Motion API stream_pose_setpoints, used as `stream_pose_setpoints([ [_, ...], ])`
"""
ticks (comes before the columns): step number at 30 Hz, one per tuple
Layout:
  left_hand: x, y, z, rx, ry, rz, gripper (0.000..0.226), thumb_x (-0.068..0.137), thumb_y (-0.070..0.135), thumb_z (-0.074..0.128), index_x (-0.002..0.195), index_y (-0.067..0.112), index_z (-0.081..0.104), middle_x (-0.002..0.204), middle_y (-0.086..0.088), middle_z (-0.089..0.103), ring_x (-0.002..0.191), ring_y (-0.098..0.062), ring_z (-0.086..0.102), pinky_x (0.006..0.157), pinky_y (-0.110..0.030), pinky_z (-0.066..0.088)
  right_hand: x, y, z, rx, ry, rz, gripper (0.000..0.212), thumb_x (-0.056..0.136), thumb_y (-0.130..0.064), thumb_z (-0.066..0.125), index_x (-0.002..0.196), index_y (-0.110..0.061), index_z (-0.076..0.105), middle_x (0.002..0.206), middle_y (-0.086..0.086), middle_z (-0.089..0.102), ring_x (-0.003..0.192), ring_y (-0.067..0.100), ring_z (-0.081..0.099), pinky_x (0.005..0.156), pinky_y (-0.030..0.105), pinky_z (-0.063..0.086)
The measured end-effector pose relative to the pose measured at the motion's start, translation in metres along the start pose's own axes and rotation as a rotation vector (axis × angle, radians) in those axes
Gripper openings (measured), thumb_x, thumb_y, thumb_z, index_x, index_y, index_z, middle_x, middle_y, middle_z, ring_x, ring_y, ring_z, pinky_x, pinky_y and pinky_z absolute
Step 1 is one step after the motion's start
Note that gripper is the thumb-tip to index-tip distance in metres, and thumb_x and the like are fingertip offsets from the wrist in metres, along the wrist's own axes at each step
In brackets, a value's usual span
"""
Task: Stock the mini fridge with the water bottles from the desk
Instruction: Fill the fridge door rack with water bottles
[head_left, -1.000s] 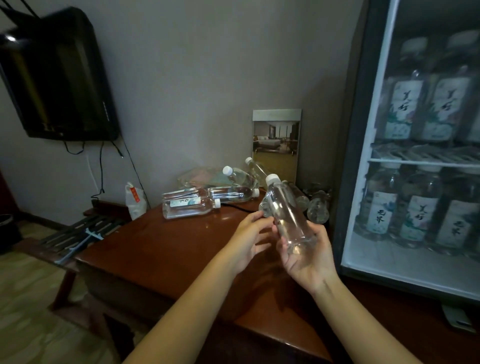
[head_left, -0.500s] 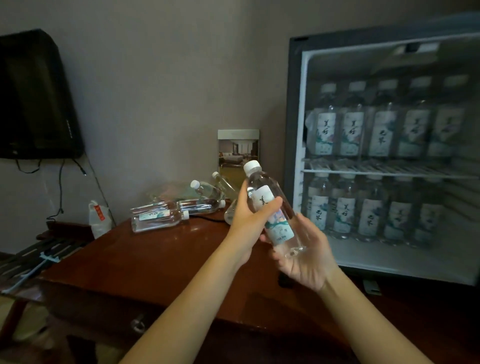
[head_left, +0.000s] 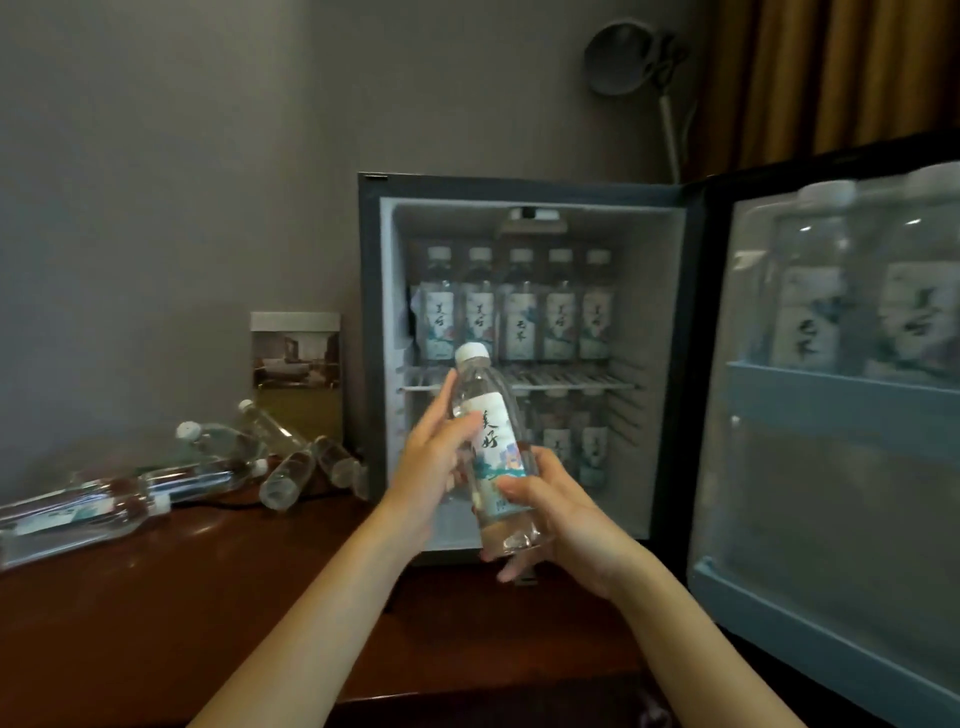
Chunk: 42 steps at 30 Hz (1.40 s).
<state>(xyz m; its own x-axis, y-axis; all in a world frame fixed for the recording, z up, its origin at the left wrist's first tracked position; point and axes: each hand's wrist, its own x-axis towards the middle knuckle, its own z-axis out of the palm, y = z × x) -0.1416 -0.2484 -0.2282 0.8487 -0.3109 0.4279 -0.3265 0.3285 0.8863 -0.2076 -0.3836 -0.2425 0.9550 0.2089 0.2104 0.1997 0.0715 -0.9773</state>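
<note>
The fingers (head_left: 511, 571) and thumb of the right hand (head_left: 563, 514) curl round the base of a labelled water bottle (head_left: 493, 415). The left hand (head_left: 434, 473) pinches its middle, fingers across the label and thumb up the side. The bottle is held nearly upright, cap tilted slightly left, just in front of the open mini fridge (head_left: 371, 312).

Inside the fridge, a row of five bottles (head_left: 519, 312) fills the front of the wire shelf (head_left: 571, 383), and lower bottles (head_left: 574, 441) stand beneath. The door rack (head_left: 841, 384), right of the fridge, holds more. Left of the fridge, several loose bottles (head_left: 208, 467) lie on the desk (head_left: 208, 597).

Stocking looks well under way. The held bottle and that pile are still to be put in, probably on the lower level.
</note>
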Motion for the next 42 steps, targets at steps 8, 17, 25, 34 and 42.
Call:
stream_pose_setpoints([
  [8,0.003,0.044,0.11,-0.112,-0.191,0.233,0.071,0.081,0.008,0.06,0.137,0.043,0.035,0.103,-0.004,0.071,0.092,-0.021,0.069,0.069,-0.033,0.056,-0.069,-0.077,-0.054,-0.305,0.263,-0.256,0.044,0.089,-0.04,0.057,0.125,-0.025,0.038,0.092,-0.01,0.072,0.077,0.018,0.071,0.058,0.037,0.058],
  [17,-0.006,0.101,0.21,-0.154,-0.439,0.46,0.077,0.087,0.003,0.058,0.145,0.034,0.018,0.121,-0.003,0.055,0.1,-0.013,0.067,0.083,-0.035,0.056,-0.151,-0.164,-0.084,-0.746,0.47,-0.566,0.057,0.093,-0.031,0.052,0.144,-0.035,0.027,0.112,0.002,0.062,0.099,0.015,0.064,0.089,0.032,0.053],
  [25,-0.008,0.123,0.278,-0.034,-0.63,0.58,0.078,0.089,0.002,0.057,0.146,0.026,0.01,0.142,-0.014,0.043,0.117,-0.021,0.058,0.091,-0.031,0.052,-0.202,-0.193,-0.126,-0.757,0.595,-0.681,0.068,0.093,-0.009,0.052,0.148,-0.031,0.018,0.122,0.007,0.059,0.108,0.015,0.062,0.088,0.024,0.051],
  [34,0.001,0.107,0.329,0.136,-0.529,0.663,0.076,0.075,0.007,0.074,0.138,0.021,0.033,0.129,-0.008,0.056,0.108,-0.016,0.062,0.085,-0.029,0.056,-0.221,-0.184,-0.162,-0.667,0.752,-0.678,0.08,0.087,0.01,0.051,0.142,-0.042,0.026,0.134,0.007,0.049,0.102,0.006,0.062,0.076,0.017,0.051],
  [42,0.009,0.1,0.341,0.491,-0.361,0.91,0.06,0.075,0.028,0.075,0.129,0.011,0.055,0.111,-0.003,0.065,0.089,-0.007,0.055,0.079,-0.017,0.044,-0.215,-0.183,-0.174,-0.67,0.924,-0.571,0.073,0.092,0.002,0.047,0.141,-0.047,0.025,0.083,-0.008,0.052,0.071,-0.001,0.054,0.064,0.013,0.046],
])
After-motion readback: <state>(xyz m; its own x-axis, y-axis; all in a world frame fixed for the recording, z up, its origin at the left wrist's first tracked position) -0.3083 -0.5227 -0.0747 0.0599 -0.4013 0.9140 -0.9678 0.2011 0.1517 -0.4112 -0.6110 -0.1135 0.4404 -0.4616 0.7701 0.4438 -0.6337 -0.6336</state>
